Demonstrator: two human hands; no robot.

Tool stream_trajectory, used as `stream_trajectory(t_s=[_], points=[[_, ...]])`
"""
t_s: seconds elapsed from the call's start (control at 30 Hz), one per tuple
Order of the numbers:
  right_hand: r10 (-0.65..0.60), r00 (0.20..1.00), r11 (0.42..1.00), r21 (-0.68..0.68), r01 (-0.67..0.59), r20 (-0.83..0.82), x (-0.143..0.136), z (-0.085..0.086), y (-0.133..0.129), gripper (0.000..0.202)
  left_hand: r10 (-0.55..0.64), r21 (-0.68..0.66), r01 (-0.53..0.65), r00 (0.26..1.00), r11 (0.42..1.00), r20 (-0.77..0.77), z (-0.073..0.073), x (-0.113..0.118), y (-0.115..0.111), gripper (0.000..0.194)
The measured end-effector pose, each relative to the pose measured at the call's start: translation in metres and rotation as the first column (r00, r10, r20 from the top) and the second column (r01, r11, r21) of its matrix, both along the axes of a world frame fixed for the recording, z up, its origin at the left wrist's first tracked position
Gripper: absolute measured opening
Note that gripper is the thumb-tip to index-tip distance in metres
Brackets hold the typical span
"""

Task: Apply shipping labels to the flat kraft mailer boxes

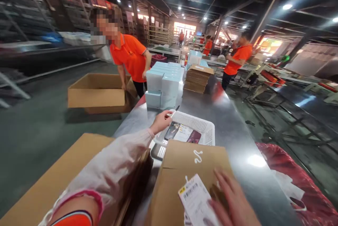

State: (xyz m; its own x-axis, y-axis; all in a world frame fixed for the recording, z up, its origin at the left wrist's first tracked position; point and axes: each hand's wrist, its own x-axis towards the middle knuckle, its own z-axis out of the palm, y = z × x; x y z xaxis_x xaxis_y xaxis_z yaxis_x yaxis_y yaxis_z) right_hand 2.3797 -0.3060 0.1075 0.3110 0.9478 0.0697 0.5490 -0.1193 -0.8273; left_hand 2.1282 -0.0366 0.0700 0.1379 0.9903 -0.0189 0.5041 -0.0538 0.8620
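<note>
Reaching w/ left hand (161, 121), fingers pinched on pen (174, 111) over white basket (208, 129); right hand (232, 201) flat, fingers spread, touching barcode label (196, 201) on cardboard box (182, 159).

A white pen (174, 111) with a dark tip slants over the near-left rim of the white basket (203, 126); a barcoded white packet (196, 201) lies flat on the brown carton (182, 162) just before that basket.
</note>
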Motion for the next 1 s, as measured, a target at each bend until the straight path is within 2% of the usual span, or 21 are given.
stream_trajectory(t_s=[0.07,0.1,0.17,0.23,0.27,0.3,0.33,0.4,0.43,0.47,0.5,0.53,0.57,0.63,0.7,0.83,0.93,1.0], points=[[0.107,0.966,0.973,0.177,-0.15,0.235,0.0,0.015,0.017,0.06,-0.028,0.004,0.028,0.978,1.0,0.206,0.038,-0.013,-0.053,0.04],[0.157,0.923,0.932,0.255,-0.256,0.35,-0.004,0.022,0.024,0.057,-0.071,-0.003,0.076,0.946,0.997,0.315,0.055,-0.014,-0.083,0.038],[0.242,0.811,0.817,0.339,-0.466,0.532,-0.017,0.032,0.033,0.051,-0.174,-0.03,0.212,0.865,0.977,0.471,0.08,-0.007,-0.145,0.034],[0.26,0.701,0.708,0.362,-0.606,0.664,-0.028,0.039,0.041,0.043,-0.279,-0.051,0.366,0.786,0.929,0.552,0.093,0.007,-0.198,0.039],[0.24,0.672,0.694,0.36,-0.624,0.701,-0.03,0.041,0.045,0.038,-0.318,-0.04,0.41,0.76,0.911,0.567,0.093,0.015,-0.219,0.045],[0.222,0.679,0.712,0.36,-0.603,0.7,-0.03,0.043,0.049,0.04,-0.34,-0.007,0.411,0.764,0.912,0.548,0.09,0.021,-0.235,0.049],[0.239,0.72,0.751,0.346,-0.562,0.651,-0.027,0.044,0.053,0.048,-0.355,0.056,0.376,0.801,0.925,0.482,0.084,0.027,-0.247,0.05],[0.358,0.854,0.853,0.24,-0.463,0.377,-0.017,0.044,0.06,0.073,-0.335,0.272,0.271,0.915,0.923,0.226,0.062,0.035,-0.261,0.039],[0.41,0.898,0.89,0.147,-0.432,0.159,-0.012,0.043,0.062,0.086,-0.299,0.38,0.254,0.952,0.889,0.063,0.049,0.038,-0.264,0.035],[0.43,0.899,0.903,0.049,-0.428,-0.076,-0.007,0.04,0.063,0.098,-0.261,0.452,0.274,0.961,0.849,-0.094,0.035,0.041,-0.267,0.033],[0.413,0.863,0.894,-0.049,-0.445,-0.291,-0.005,0.035,0.062,0.105,-0.229,0.48,0.313,0.947,0.82,-0.227,0.022,0.045,-0.268,0.031],[0.345,0.825,0.884,-0.14,-0.446,-0.448,-0.004,0.03,0.061,0.107,-0.201,0.475,0.347,0.922,0.809,-0.332,0.01,0.049,-0.27,0.029],[0.265,0.801,0.877,-0.211,-0.432,-0.537,-0.004,0.024,0.059,0.103,-0.172,0.455,0.365,0.895,0.812,-0.412,0.0,0.052,-0.271,0.028],[0.177,0.807,0.885,-0.268,-0.381,-0.563,-0.007,0.01,0.055,0.083,-0.117,0.426,0.374,0.848,0.824,-0.517,-0.013,0.059,-0.275,0.029],[0.179,0.859,0.916,-0.237,-0.324,-0.479,-0.009,-0.004,0.053,0.068,-0.086,0.419,0.374,0.821,0.828,-0.564,-0.018,0.063,-0.277,0.03],[0.172,0.914,0.96,-0.146,-0.239,-0.366,-0.008,-0.021,0.053,0.06,-0.072,0.419,0.366,0.817,0.831,-0.571,-0.017,0.064,-0.28,0.031],[0.155,0.929,0.964,-0.152,-0.216,-0.336,-0.006,-0.024,0.054,0.059,-0.04,0.446,0.343,0.826,0.827,-0.562,-0.018,0.065,-0.281,0.03],[0.166,0.953,0.962,-0.17,-0.213,-0.252,-0.006,-0.023,0.054,0.061,-0.014,0.472,0.332,0.829,0.817,-0.559,-0.019,0.065,-0.282,0.031]])
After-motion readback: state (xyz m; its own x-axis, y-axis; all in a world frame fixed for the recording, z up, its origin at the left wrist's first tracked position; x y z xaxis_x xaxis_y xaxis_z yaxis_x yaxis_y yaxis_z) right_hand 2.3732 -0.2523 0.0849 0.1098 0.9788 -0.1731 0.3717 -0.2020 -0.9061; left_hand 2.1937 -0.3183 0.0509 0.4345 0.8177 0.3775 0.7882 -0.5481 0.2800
